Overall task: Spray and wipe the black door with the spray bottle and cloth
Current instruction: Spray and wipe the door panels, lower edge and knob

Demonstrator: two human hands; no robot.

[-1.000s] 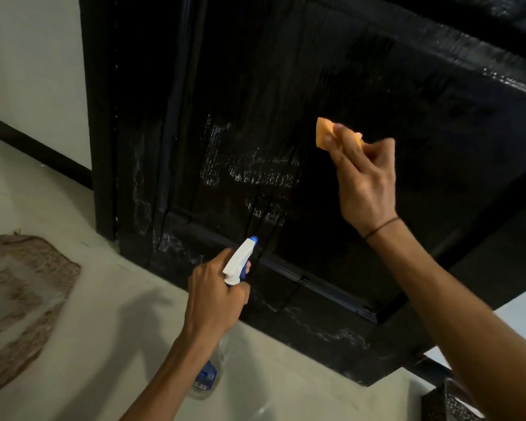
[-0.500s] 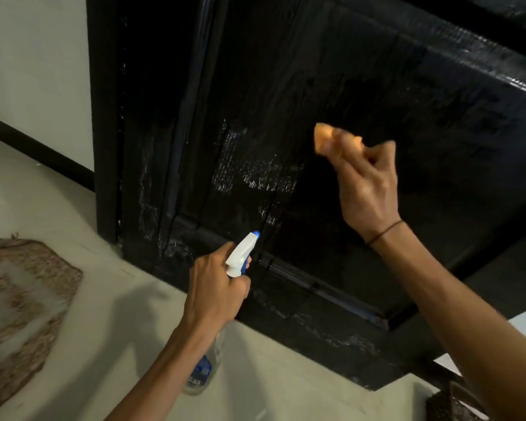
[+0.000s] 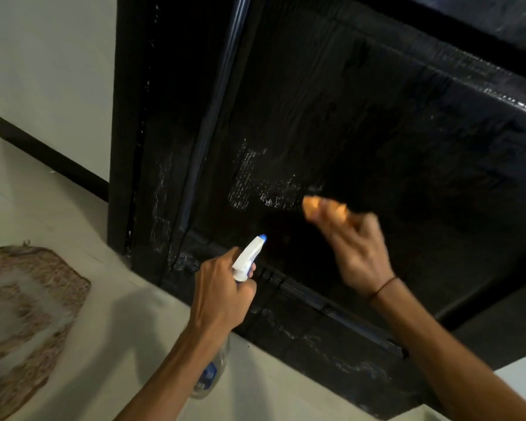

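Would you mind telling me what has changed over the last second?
The right hand carried the orange cloth down the black door toward the wet streaks. The left hand still grips the spray bottle, nozzle toward the door.

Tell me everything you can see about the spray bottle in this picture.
The spray bottle has a white plastic trigger head with a small blue nozzle tip that points up toward the black door. Its body looks like clear plastic with a blue label low down, and it shows below the wrist, mostly hidden by the arm. The left hand grips it around the neck, just under the head. The bottle is tilted, held in the air above the pale floor, and does not touch the door.
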